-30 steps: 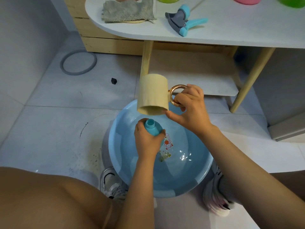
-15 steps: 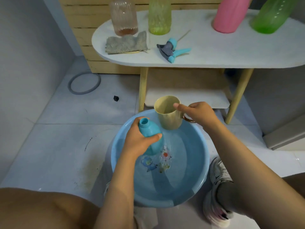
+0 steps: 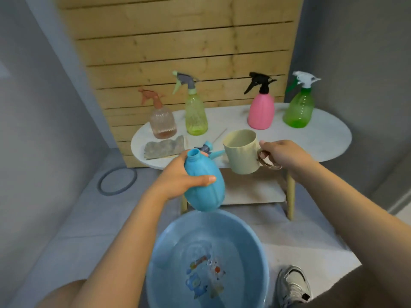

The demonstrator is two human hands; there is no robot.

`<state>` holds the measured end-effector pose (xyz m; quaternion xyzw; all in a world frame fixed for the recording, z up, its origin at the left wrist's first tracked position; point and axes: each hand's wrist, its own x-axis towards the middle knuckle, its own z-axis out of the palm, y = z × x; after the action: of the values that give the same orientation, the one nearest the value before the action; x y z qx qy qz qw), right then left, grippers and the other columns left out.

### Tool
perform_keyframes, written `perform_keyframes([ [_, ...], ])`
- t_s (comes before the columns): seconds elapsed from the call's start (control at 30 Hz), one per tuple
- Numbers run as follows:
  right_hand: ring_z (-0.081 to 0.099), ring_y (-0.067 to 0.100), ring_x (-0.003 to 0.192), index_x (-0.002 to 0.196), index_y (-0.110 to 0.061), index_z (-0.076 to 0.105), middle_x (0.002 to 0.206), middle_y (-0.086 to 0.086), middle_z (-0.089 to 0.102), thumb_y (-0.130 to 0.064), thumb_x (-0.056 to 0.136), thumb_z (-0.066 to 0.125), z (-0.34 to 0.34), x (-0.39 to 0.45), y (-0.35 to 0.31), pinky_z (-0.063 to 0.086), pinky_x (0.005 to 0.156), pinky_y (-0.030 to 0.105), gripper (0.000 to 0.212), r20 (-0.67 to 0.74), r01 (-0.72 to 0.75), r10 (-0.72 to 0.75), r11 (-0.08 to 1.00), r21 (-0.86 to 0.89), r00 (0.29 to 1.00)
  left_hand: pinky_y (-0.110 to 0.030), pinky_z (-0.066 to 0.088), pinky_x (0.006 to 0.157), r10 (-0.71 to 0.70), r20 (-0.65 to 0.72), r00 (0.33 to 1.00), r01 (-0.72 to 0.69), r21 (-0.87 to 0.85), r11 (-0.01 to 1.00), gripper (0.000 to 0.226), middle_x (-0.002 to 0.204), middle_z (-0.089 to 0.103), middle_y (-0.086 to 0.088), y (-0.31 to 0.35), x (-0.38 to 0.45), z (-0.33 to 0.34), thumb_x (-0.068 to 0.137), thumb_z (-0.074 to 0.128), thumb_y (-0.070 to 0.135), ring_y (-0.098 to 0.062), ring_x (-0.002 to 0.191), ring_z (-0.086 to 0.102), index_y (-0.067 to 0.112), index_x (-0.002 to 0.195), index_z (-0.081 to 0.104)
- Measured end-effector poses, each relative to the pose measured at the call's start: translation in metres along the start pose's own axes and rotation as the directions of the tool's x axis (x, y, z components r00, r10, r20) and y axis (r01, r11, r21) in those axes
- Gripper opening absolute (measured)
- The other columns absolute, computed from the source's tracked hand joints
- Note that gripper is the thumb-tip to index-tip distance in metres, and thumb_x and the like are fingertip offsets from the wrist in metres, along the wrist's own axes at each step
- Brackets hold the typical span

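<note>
My left hand [image 3: 178, 177] grips an open-necked blue bottle [image 3: 205, 190] with no spray head, held upright above the blue basin [image 3: 255, 243]. My right hand [image 3: 283, 155] holds a beige mug [image 3: 241, 152] by its copper-coloured handle, upright, just right of the bottle's neck and in front of the white table [image 3: 329, 138]. The basin sits on the floor below both hands with water and cartoon pictures on its bottom. The blue spray head [image 3: 208, 148] lies on the table behind the bottle, partly hidden.
Several spray bottles stand on the table: peach [image 3: 162, 123], yellow-green [image 3: 195, 114], pink [image 3: 261, 112], green [image 3: 300, 110]. A grey cloth [image 3: 164, 146] lies at the table's left. A grey ring [image 3: 117, 181] lies on the floor. My shoe [image 3: 292, 284] stands right of the basin.
Both hands rose from the basin toward the table. The mug went from tipped over the bottle's neck to upright. The view tilted up, showing the whole table.
</note>
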<state>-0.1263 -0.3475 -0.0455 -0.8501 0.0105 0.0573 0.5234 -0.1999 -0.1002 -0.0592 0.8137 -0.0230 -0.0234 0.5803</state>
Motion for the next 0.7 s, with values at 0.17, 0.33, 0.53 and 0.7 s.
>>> perform_keyframes([
  [0.17,0.04,0.014,0.056,0.064,-0.012,0.056,0.057,0.0,0.046,-0.029,0.099,0.041,-0.027,0.006,-0.011,0.032,0.057,0.022,0.043,-0.082,0.035,-0.038,0.998,-0.048,0.996,-0.029,0.055,0.082,0.049,0.041,0.998,-0.048,-0.035,0.998,0.072,0.1,0.07,0.005,0.045,0.041,-0.001,0.044,0.084,0.04,-0.009,0.092,0.067,0.023,0.11,0.059],
  [0.33,0.042,0.021,0.061,0.057,-0.013,0.056,0.055,0.002,0.046,-0.029,0.1,0.039,-0.036,0.032,0.005,0.043,0.081,0.042,0.049,-0.16,-0.067,0.085,0.991,0.114,0.983,-0.035,0.055,0.082,0.063,0.027,0.998,-0.063,0.019,0.998,0.068,0.102,0.068,0.004,0.072,0.098,0.019,0.049,0.086,0.04,-0.013,0.094,0.067,0.025,0.109,0.057],
  [0.53,0.045,0.022,0.065,0.067,-0.013,0.059,0.061,0.002,0.048,-0.03,0.1,0.036,-0.035,0.068,0.019,0.035,0.07,0.03,0.044,-0.196,-0.135,0.154,0.985,0.11,0.968,-0.033,0.052,0.083,0.077,-0.055,0.996,-0.074,0.066,0.995,0.05,0.098,0.063,0.007,0.063,0.157,0.058,0.072,0.082,0.019,-0.014,0.092,0.062,0.021,0.111,0.051],
  [0.7,0.046,0.024,0.069,0.061,-0.017,0.053,0.062,0.002,0.049,-0.028,0.1,0.035,-0.031,0.091,0.031,0.036,0.073,0.031,0.045,-0.141,-0.189,0.202,0.977,0.099,0.969,-0.022,0.048,0.071,0.082,-0.051,0.995,-0.075,0.125,0.989,0.049,0.099,0.06,0.009,0.047,0.186,0.077,0.073,0.081,0.023,-0.009,0.09,0.059,0.022,0.111,0.05],
])
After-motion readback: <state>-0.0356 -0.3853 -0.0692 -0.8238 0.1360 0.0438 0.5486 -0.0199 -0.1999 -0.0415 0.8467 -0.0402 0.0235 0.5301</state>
